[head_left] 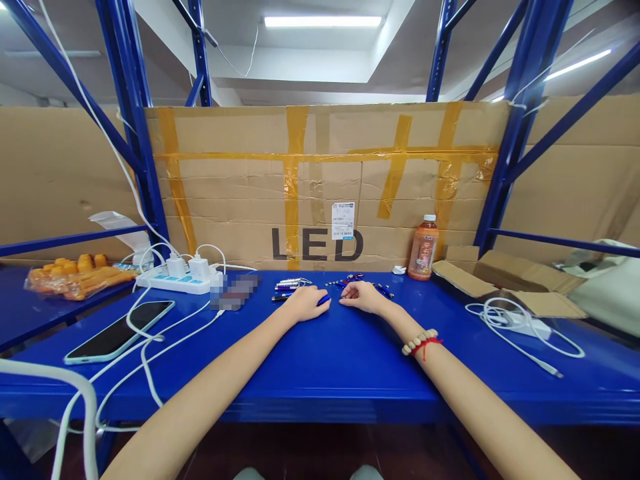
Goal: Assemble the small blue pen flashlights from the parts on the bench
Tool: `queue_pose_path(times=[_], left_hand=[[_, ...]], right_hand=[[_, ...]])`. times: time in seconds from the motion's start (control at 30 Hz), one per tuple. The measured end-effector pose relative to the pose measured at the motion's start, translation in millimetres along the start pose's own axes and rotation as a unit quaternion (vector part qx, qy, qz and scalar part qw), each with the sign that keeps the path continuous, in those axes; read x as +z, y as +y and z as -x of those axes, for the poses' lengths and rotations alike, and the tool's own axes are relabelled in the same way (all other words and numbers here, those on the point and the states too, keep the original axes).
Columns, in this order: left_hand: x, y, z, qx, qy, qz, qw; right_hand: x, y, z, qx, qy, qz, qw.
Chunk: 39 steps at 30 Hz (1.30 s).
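Observation:
Both my arms stretch forward over a blue shelf top [350, 360]. My left hand [303, 303] rests near the back, fingers curled around a small blue pen-like piece [324, 300]. My right hand [362, 297] lies beside it, fingers curled down on the surface; what they hold, if anything, is hidden. A beaded bracelet with a red string [421, 342] sits on my right wrist. Just behind the hands lie several small silver and blue-red pen-like parts [293, 284].
A taped cardboard sheet marked LED [320, 193] closes the back. A bottle of orange drink [423, 247] stands at right beside an open carton [505, 280] and a white cable [520, 323]. At left: a power strip with chargers [176, 279], a phone [119, 331], orange pieces in a bag [75, 277].

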<state>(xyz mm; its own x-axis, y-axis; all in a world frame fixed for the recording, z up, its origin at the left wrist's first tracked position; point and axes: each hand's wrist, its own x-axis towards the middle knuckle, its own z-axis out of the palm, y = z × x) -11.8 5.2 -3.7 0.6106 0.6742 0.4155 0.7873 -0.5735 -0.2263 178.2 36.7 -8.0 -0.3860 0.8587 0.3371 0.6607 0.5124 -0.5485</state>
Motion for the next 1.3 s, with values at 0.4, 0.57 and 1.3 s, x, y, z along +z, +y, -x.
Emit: queue_pose_path(times=[0.4, 0.57, 1.3], left_hand=[[1.1, -0.6, -0.1, 0.003, -0.003, -0.009, 1.000], [2.1, -0.7, -0.6, -0.002, -0.006, -0.006, 1.000], [-1.7, -0.5, -0.6, -0.037, 0.020, 0.078, 0.996]], right_hand=[[1.6, -6.0, 1.7, -0.041, -0.002, -0.012, 0.999], [4.7, -0.2, -1.2, -0.076, -0.009, -0.017, 0.997], [0.4, -15.2, -3.4, -0.083, 0.120, -0.116, 0.983]])
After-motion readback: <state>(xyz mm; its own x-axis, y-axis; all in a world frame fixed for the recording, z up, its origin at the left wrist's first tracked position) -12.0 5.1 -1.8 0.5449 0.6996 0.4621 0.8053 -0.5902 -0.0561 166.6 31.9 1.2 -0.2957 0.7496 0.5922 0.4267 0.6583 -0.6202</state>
